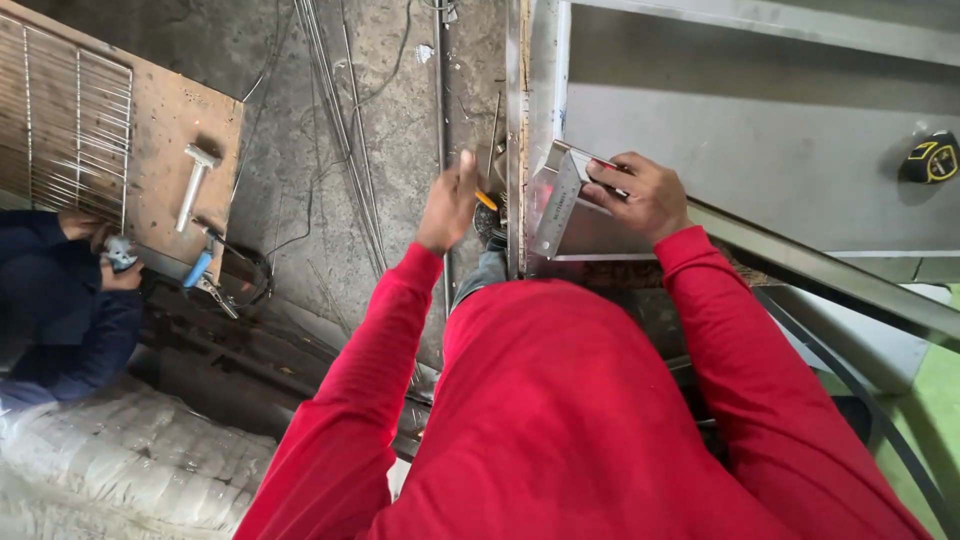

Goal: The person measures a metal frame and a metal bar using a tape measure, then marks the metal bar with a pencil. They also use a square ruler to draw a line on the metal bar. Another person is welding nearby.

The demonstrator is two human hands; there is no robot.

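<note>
I wear red sleeves and stand over a stainless steel sheet (760, 150) lying on a bench. My right hand (640, 195) presses a metal try square (560, 205) against the sheet's left edge, fingers on its blade. My left hand (450, 200) is raised beside that edge, closed around a thin yellow-tipped marking tool (486, 200), which points toward the square. The tool's tip is small and partly hidden by my hand.
A yellow and black tape measure (932, 158) rests on the sheet at far right. Left of me, a wooden board (170, 130) carries a wire rack (65, 120), a hammer (195, 180) and pliers (205, 280). Another person in blue (60, 300) crouches there. Steel rods lie on the concrete floor.
</note>
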